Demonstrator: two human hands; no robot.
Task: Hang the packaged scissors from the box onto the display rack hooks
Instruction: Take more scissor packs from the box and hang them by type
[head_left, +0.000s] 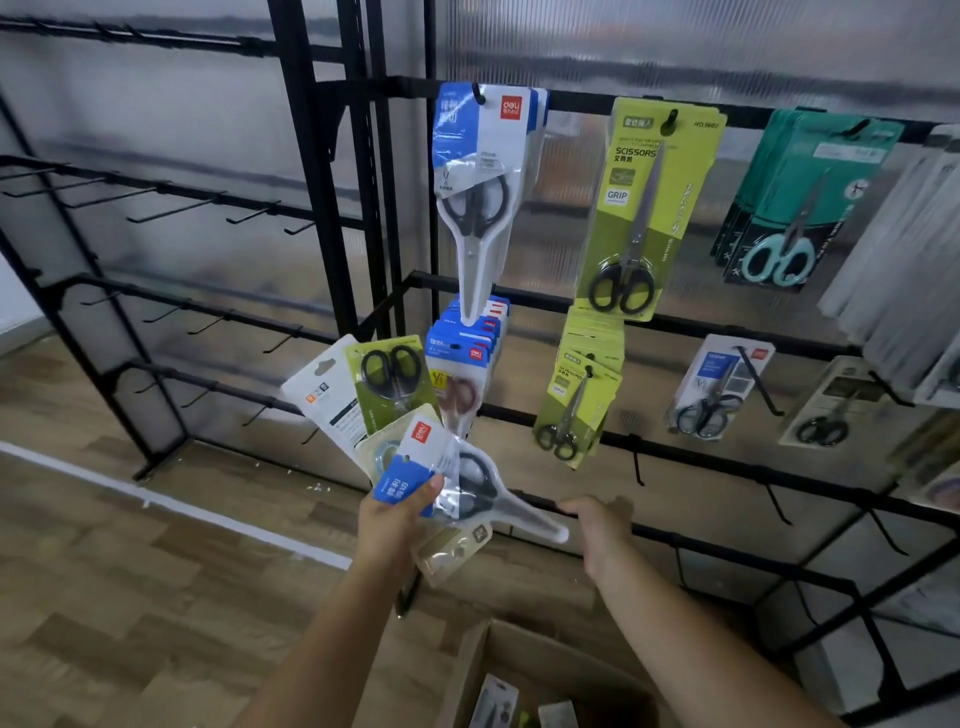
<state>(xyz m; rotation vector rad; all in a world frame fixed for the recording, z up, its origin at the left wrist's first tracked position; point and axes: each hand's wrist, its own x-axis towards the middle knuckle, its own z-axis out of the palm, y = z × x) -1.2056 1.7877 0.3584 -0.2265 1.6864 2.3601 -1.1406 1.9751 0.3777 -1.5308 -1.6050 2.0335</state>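
Left hand (397, 512) grips a fan of packs (410, 415), the front one marked "deli". Right hand (597, 525) reaches out, fingers relaxed. A green pack (649, 208) on the rack (727, 111) reads "SCISSORS" and "GRIP"

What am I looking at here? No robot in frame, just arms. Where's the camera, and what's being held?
There is no machine: a person works with bare hands, and the single picture comes from a wide-angle camera worn on the head, looking forward and down.

The left hand grips a fanned bunch of packaged scissors: a blue-and-white card with black-handled scissors in clear plastic on top, a green card and a white card behind. The right hand is open, fingers reaching toward the tip of the top pack; I cannot tell if it touches.

In front stands a black metal display rack with hooks. Some already carry packs: blue-and-white hanging packs, lime-green scissors packs, and teal packs. The hooks on the left section are bare.

At the bottom edge is an open brown cardboard box holding more packs, on a wood-pattern floor.
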